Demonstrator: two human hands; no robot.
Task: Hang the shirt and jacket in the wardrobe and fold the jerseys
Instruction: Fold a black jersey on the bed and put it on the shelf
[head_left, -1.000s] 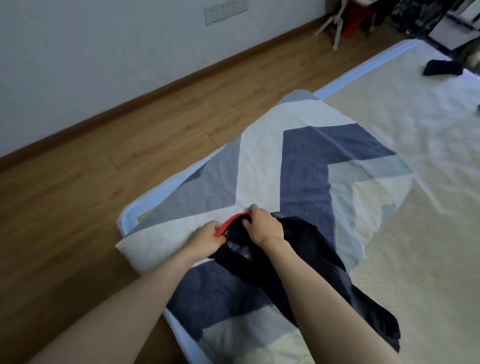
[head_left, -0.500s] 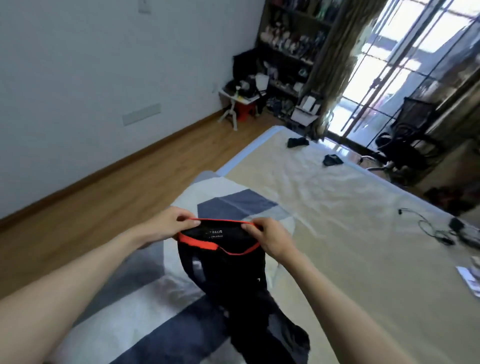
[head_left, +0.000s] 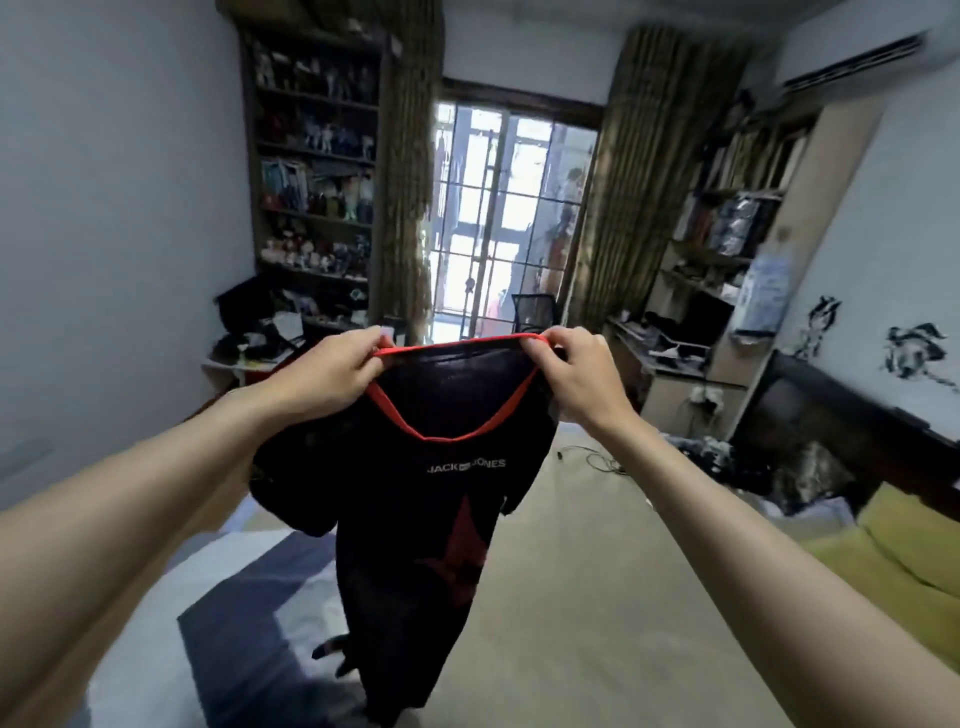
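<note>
Two hands, left hand (head_left: 332, 371) and right hand (head_left: 574, 376), each grip pinching the black red-collared jersey (head_left: 415, 519) at its shoulders; level it, then lay flat on the bed (head_left: 597, 597).

The room is lit dimly, mainly by daylight from the barred window (head_left: 498, 218), which is blown out to glare. The jersey (head_left: 415, 519) is backlit and rendered nearly black. Edges are stretched by wide-angle distortion, and slight motion blur is seen throughout.
</note>
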